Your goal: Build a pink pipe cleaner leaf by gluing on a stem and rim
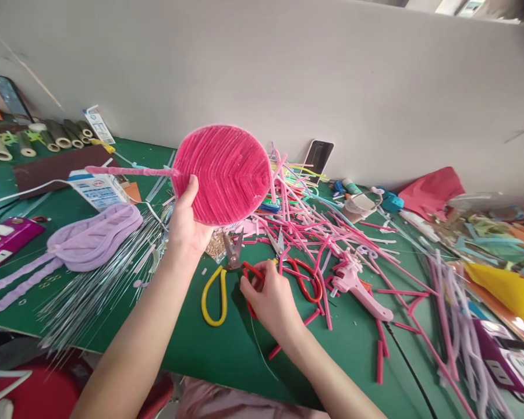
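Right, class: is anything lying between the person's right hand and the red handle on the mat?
Nothing visible. The right hand has its fingertips on the red handle, which lies on the green mat. The yellow handle lies beside it, clear of the fingers. The left hand holds the pink fan above.

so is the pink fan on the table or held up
Held up: the left hand holds the fan by its lower edge, above the table.
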A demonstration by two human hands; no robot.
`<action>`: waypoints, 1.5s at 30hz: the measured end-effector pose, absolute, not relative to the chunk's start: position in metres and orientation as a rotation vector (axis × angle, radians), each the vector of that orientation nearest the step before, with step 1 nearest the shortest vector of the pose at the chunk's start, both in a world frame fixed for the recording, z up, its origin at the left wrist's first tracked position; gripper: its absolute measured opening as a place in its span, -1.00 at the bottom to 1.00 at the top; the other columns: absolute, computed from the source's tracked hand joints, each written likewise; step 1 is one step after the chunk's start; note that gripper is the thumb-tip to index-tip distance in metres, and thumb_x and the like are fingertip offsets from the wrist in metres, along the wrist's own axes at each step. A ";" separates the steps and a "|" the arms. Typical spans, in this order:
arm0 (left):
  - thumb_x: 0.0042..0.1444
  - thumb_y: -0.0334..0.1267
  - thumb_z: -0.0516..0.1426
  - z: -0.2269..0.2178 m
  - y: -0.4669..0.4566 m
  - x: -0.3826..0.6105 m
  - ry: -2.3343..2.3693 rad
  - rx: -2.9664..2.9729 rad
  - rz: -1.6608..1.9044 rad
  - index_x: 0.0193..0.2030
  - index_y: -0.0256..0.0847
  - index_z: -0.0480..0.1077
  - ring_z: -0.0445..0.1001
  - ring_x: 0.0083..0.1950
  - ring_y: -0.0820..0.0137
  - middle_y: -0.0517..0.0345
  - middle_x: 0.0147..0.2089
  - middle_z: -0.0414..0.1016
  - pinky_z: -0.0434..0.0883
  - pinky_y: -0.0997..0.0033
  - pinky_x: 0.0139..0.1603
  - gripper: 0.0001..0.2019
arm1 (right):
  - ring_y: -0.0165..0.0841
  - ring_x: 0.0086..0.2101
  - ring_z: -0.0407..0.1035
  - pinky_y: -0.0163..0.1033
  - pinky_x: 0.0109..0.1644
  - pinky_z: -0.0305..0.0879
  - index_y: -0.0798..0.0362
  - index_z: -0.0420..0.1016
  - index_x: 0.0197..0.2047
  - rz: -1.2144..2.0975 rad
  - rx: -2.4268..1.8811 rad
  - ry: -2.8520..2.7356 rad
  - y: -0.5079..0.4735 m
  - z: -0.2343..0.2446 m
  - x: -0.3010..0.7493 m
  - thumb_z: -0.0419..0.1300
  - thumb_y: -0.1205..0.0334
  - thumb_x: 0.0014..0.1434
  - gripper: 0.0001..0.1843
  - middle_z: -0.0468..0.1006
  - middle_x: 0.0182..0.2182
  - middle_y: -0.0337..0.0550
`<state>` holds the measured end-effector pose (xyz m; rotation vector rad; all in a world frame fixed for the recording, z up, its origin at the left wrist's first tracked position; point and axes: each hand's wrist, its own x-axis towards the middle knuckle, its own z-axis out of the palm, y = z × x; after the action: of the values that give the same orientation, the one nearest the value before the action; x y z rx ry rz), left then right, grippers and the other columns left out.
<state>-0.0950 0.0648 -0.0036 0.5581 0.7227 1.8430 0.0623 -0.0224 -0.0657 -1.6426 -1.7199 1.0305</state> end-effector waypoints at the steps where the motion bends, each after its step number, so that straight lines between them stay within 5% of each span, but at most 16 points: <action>1: 0.32 -0.23 0.05 -0.004 0.065 -0.094 0.719 0.558 1.840 0.00 -0.09 0.51 0.47 0.22 0.26 0.11 0.00 0.63 0.43 0.18 0.24 -0.76 | -0.29 -0.48 0.40 -0.25 -0.40 0.23 0.01 0.30 -0.33 1.001 -1.654 -1.833 -0.025 -0.060 0.062 0.15 0.12 0.20 -0.84 0.47 -0.52 -0.24; 5: 0.33 -0.22 0.04 -0.006 0.066 -0.094 0.678 0.538 1.819 0.00 -0.13 0.51 0.45 0.24 0.23 0.08 0.06 0.60 0.40 0.13 0.27 -0.75 | -0.23 -0.29 0.47 -0.20 -0.22 0.32 0.08 0.51 -0.23 0.799 -1.669 -2.197 -0.034 -0.041 0.069 0.05 0.15 0.35 -0.74 0.54 -0.27 -0.04; 11: 0.32 -0.20 0.06 -0.010 0.067 -0.094 0.702 0.544 1.780 -0.01 -0.12 0.50 0.35 0.33 0.20 0.07 0.16 0.54 0.34 0.11 0.32 -0.76 | 0.11 -0.04 0.36 0.04 -0.08 0.34 0.21 0.48 0.06 0.052 -2.054 -2.291 -0.018 -0.043 0.111 0.20 0.16 0.25 -0.62 0.48 -0.05 0.24; 17: 0.32 -0.18 0.06 -0.013 0.068 -0.093 0.743 0.538 1.743 -0.05 -0.12 0.50 0.37 0.31 0.19 0.09 0.18 0.53 0.34 0.08 0.33 -0.78 | -0.06 -0.14 0.42 -0.10 -0.09 0.33 0.18 0.52 -0.20 0.196 -2.078 -2.372 -0.009 -0.047 0.136 0.09 0.37 0.29 -0.83 0.54 -0.21 0.10; 22: 0.32 -0.21 0.05 -0.015 0.068 -0.091 0.691 0.533 1.761 -0.09 -0.14 0.52 0.37 0.31 0.23 0.07 0.12 0.57 0.37 0.15 0.30 -0.79 | -0.24 -0.30 0.47 -0.21 -0.22 0.34 0.05 0.47 -0.27 0.647 -1.807 -2.195 -0.024 -0.037 0.118 0.02 0.17 0.37 -0.75 0.57 -0.33 -0.08; 25: 0.28 -0.19 0.10 -0.015 0.068 -0.090 0.700 0.531 1.761 -0.08 -0.12 0.52 0.39 0.30 0.18 0.05 0.09 0.59 0.40 0.11 0.28 -0.81 | -0.10 -0.20 0.47 -0.10 -0.14 0.35 0.09 0.47 -0.12 0.346 -1.869 -2.238 -0.023 -0.043 0.108 0.11 0.09 0.32 -0.75 0.56 -0.23 0.08; 29: 0.26 -0.19 0.13 -0.013 0.066 -0.088 0.734 0.493 1.730 -0.09 -0.12 0.52 0.44 0.25 0.16 0.04 0.09 0.58 0.41 0.07 0.26 -0.82 | 0.01 -0.22 0.46 -0.04 -0.16 0.35 0.28 0.39 0.05 0.025 -2.083 -2.295 -0.015 -0.052 0.108 0.28 0.01 0.16 -0.45 0.49 -0.27 0.21; 33: 0.29 -0.22 0.10 -0.009 0.063 -0.087 0.731 0.458 1.733 -0.13 -0.15 0.53 0.48 0.21 0.20 0.05 0.08 0.59 0.43 0.12 0.24 -0.82 | -0.07 -0.24 0.48 -0.13 -0.19 0.32 0.37 0.18 0.26 0.260 -2.152 -2.263 -0.008 -0.046 0.116 0.22 0.27 0.14 -0.33 0.48 -0.24 0.19; 35: 0.29 -0.21 0.10 -0.007 0.062 -0.087 0.726 0.462 1.728 -0.13 -0.13 0.54 0.50 0.19 0.21 0.08 0.06 0.60 0.45 0.13 0.22 -0.82 | -0.13 -0.34 0.45 -0.16 -0.29 0.27 0.35 0.14 0.28 0.450 -2.184 -2.190 -0.007 -0.041 0.125 0.18 0.34 0.09 -0.29 0.47 -0.37 0.01; 39: 0.28 -0.20 0.11 -0.004 0.060 -0.088 0.751 0.478 1.717 -0.16 -0.10 0.56 0.51 0.17 0.21 0.08 0.03 0.61 0.47 0.14 0.20 -0.82 | -0.34 -0.51 0.27 -0.28 -0.45 0.16 0.12 0.22 0.22 1.128 -1.915 -1.742 -0.012 -0.043 0.153 0.14 0.25 0.09 -0.40 0.32 -0.51 -0.33; 45: 0.23 -0.22 0.15 0.004 0.057 -0.092 0.827 0.447 1.712 -0.17 -0.11 0.55 0.54 0.12 0.19 0.09 0.01 0.62 0.52 0.16 0.13 -0.86 | -0.33 -0.36 0.38 -0.23 -0.29 0.37 -0.08 0.28 0.19 1.466 -1.386 -1.335 -0.052 -0.059 0.187 0.34 -0.08 0.05 -0.32 0.44 -0.30 -0.19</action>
<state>-0.0921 0.0571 0.0038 0.4465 0.8270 1.7118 0.1874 -0.0522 -0.0594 -1.3859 -1.3353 1.4665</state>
